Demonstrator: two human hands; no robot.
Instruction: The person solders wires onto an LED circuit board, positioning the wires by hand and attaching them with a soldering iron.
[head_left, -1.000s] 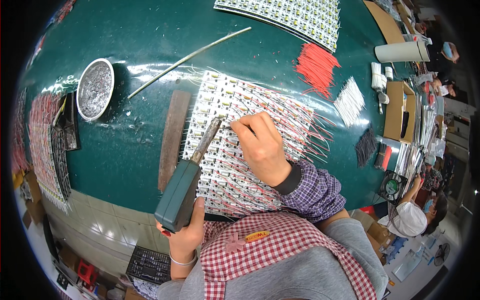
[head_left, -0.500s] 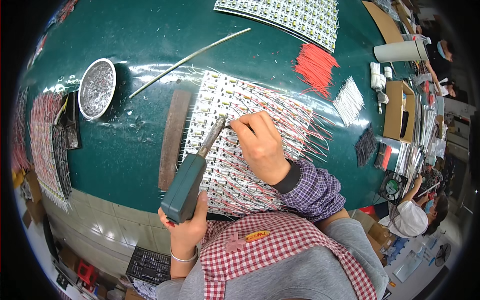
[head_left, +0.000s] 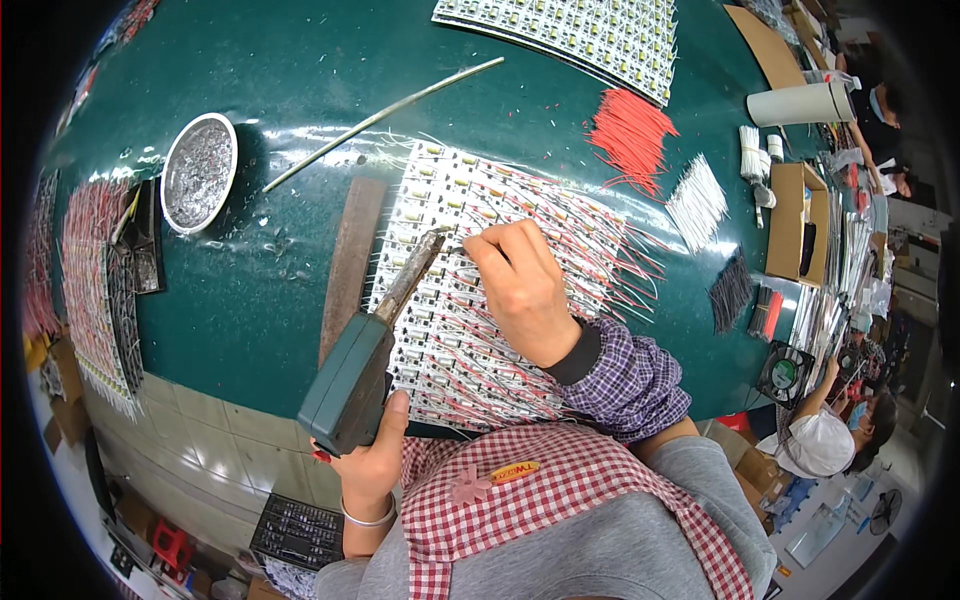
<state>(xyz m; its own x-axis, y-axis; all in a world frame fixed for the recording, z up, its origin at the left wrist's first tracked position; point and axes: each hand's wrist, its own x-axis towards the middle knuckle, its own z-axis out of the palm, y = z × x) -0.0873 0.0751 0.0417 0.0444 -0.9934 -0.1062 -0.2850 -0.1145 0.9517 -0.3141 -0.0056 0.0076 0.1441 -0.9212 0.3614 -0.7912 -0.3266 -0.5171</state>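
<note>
My left hand (head_left: 372, 462) is closed around the handle of a green soldering gun (head_left: 350, 385), with the fingers partly hidden behind the body. Its stained metal barrel slants up and away, and the tip is at the panel of small white circuit boards (head_left: 425, 205). Just right of that tip, my right hand (head_left: 525, 295) is closed in a pinch over the boards. A thin dark wire end seems to show at its fingertips; most of it is hidden. Red and white wires (head_left: 600, 250) stick out from many boards on the right side.
A brown flat bar (head_left: 350, 260) lies left of the panel, and a thin rod (head_left: 385, 122) beyond. A white-rimmed bowl (head_left: 233, 170) stands left. Red wires (head_left: 628, 135), white wires (head_left: 697, 203) and black wires (head_left: 731, 292) lie right. More boards (head_left: 570, 40) are stacked at the far side.
The soldering gun's body has swung left and toward me with my left hand; its tip has shifted slightly. My right hand stays almost in place.
</note>
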